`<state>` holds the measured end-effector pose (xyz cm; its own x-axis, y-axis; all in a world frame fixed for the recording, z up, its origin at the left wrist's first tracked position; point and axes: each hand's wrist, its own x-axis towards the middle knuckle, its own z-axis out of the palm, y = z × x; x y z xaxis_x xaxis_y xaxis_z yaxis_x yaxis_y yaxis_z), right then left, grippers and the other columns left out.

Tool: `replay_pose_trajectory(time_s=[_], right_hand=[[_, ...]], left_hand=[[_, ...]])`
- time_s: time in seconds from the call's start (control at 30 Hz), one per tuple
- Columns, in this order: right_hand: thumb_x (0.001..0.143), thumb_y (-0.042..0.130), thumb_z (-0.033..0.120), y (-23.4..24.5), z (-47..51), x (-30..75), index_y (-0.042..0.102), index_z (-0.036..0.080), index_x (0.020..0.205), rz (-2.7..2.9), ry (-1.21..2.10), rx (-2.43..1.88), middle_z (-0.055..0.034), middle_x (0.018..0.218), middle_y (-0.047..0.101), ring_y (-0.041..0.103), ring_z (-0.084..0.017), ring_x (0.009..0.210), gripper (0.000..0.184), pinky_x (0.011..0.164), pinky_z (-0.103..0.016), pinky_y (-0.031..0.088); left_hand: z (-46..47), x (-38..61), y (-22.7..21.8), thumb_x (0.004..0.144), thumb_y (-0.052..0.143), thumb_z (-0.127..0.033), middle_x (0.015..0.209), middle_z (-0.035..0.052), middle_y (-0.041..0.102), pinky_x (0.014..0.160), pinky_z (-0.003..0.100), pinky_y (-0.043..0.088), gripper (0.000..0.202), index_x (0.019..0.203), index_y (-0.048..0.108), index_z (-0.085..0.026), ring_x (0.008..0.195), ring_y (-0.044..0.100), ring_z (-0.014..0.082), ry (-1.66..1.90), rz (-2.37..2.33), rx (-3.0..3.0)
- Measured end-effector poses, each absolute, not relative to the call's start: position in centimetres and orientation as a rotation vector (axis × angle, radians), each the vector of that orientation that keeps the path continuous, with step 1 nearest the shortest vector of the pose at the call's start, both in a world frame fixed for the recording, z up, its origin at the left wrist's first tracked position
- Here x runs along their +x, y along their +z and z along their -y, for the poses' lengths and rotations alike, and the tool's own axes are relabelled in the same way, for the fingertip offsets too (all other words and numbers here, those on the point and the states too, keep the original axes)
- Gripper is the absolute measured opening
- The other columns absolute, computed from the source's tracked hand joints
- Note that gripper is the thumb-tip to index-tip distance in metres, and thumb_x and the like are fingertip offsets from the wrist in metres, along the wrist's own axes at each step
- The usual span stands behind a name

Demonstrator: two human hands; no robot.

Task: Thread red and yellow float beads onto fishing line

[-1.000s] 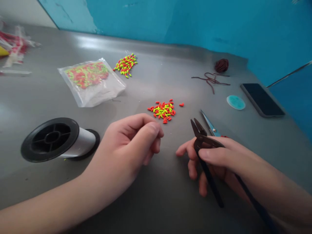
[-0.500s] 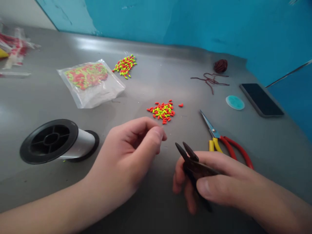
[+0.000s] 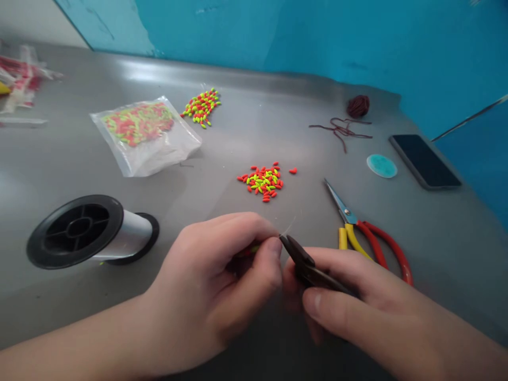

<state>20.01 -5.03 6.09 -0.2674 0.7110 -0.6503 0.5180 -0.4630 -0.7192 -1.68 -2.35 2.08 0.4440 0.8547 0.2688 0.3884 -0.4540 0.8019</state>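
My left hand [image 3: 222,280] is closed in a pinch on a small yellow-and-red bead with a thin clear line sticking out of it. My right hand [image 3: 349,307] grips dark pliers [image 3: 305,262], whose tips meet the bead at my left fingertips. A small heap of red and yellow beads [image 3: 262,181] lies on the grey table [image 3: 254,121] just beyond both hands. A black spool of clear line [image 3: 85,230] stands to the left of my left hand.
Red-and-yellow-handled scissors [image 3: 357,233] lie to the right of my hands. A plastic bag of beads [image 3: 143,132] and a second bead heap [image 3: 200,106] lie further back. A phone [image 3: 424,160], a teal disc [image 3: 381,165] and dark red cord [image 3: 349,119] are at the right.
My right hand has brought the pliers down and left, from beside the scissors to my left fingertips. My left hand moved nearer and pinched tighter. The scissors came into full view.
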Motion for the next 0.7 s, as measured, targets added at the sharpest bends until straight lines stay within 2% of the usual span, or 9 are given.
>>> replay_pose_trajectory(time_s=[0.17, 0.33, 0.57, 0.7], right_hand=[[0.100, 0.059, 0.051, 5.50, 4.97, 20.02, 0.057, 0.023, 0.077, 1.571, 1.761, -1.805, -0.0034, 0.077, 0.067, 0.056, -0.018, 0.065, 0.036, 0.049, -0.027, 0.036], [0.100, 0.062, 0.051, 5.50, 4.98, 19.58, 0.059, 0.023, 0.075, 1.588, 1.729, -1.801, -0.0006, 0.069, 0.062, 0.049, -0.015, 0.058, 0.038, 0.046, -0.026, 0.030], [0.099, 0.068, 0.046, 5.56, 5.06, 19.70, 0.067, 0.023, 0.073, 1.627, 1.611, -1.787, -0.0004, 0.062, 0.057, 0.054, -0.019, 0.060, 0.035, 0.049, -0.028, 0.040], [0.101, 0.067, 0.048, 5.44, 4.85, 19.79, 0.065, 0.023, 0.074, 1.627, 1.630, -1.788, -0.0014, 0.067, 0.061, 0.055, -0.019, 0.061, 0.036, 0.049, -0.028, 0.038]], left_hand=[[2.04, -1.39, 2.55, 0.102, 0.060, -0.011, 0.077, -0.0069, 0.073, 0.060, 0.017, 0.052, 0.018, 0.090, 0.067, -0.022, 0.065, 0.067, 0.0071, 0.898, -1.023, 2.037], [2.01, -1.41, 2.54, 0.102, 0.060, -0.012, 0.079, -0.0047, 0.075, 0.059, 0.020, 0.053, 0.017, 0.091, 0.068, -0.022, 0.066, 0.069, 0.0092, 0.887, -1.016, 2.046], [2.24, -1.47, 2.31, 0.102, 0.061, -0.014, 0.082, -0.0037, 0.077, 0.061, 0.022, 0.054, 0.016, 0.091, 0.069, -0.022, 0.069, 0.072, 0.0105, 0.899, -1.021, 2.035], [2.10, -1.28, 2.37, 0.102, 0.060, -0.016, 0.078, -0.0040, 0.074, 0.057, 0.023, 0.050, 0.014, 0.093, 0.069, -0.022, 0.066, 0.067, 0.0102, 0.850, -0.996, 2.009]])
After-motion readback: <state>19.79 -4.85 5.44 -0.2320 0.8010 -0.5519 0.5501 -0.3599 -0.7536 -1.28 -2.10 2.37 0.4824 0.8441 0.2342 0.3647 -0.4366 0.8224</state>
